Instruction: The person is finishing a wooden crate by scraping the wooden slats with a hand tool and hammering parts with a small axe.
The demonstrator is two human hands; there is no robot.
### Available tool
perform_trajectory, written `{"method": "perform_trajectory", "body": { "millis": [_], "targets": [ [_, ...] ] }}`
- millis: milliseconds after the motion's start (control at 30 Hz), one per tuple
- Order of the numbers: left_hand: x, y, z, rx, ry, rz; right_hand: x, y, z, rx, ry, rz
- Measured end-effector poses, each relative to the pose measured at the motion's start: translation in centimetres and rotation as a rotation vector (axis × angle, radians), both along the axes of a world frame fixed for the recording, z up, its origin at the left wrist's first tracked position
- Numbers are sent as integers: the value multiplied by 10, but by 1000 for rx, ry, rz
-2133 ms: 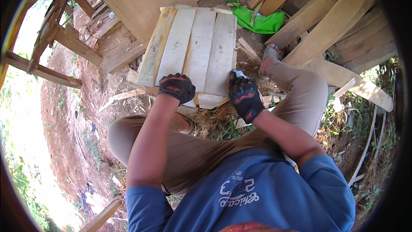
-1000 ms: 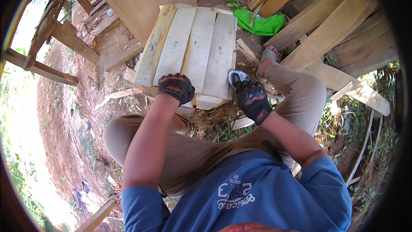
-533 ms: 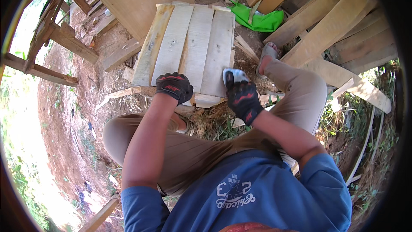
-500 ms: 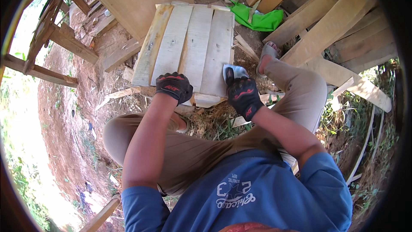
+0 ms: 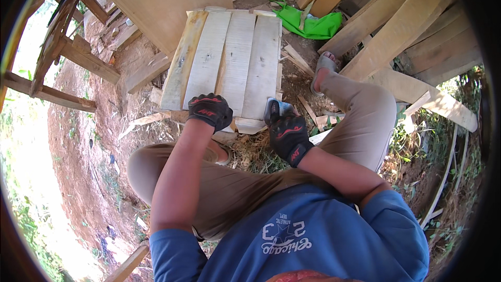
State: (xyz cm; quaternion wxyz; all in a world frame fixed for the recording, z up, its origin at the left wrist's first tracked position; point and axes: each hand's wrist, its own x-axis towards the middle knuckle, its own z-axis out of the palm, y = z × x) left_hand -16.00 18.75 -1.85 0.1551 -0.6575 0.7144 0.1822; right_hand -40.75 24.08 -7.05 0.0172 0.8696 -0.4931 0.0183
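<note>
In front of me lies a panel of several pale planks (image 5: 236, 57) set side by side. My left hand (image 5: 210, 112), in a black glove with red marks, is closed at the near edge of the panel; its fingertips are hidden under it. My right hand (image 5: 288, 134), gloved alike, is closed on a pale blue-white folded sheet (image 5: 283, 107) at the near right corner. The thumb presses on top of this sheet, and most of it is hidden under the hand. Whether it is paper or cloth I cannot tell.
A large plywood sheet (image 5: 162, 5) stands beyond the panel at the left. A bright green bag (image 5: 319, 26) lies at the far right, beside leaning boards (image 5: 396, 26). Wood frame pieces (image 5: 52, 94) are at the left. Offcuts (image 5: 298, 58) and shavings litter the ground.
My right hand has slid toward me along the right plank with the folded sheet. The left hand keeps its place at the near edge. The panel sits slightly lower in view.
</note>
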Motion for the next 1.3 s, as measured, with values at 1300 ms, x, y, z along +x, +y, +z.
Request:
{"method": "perform_trajectory", "body": {
  "millis": [1300],
  "targets": [
    [-2,-10,-13,21,19,6,-67,-160,-84,-90,114,136]
  ]
}}
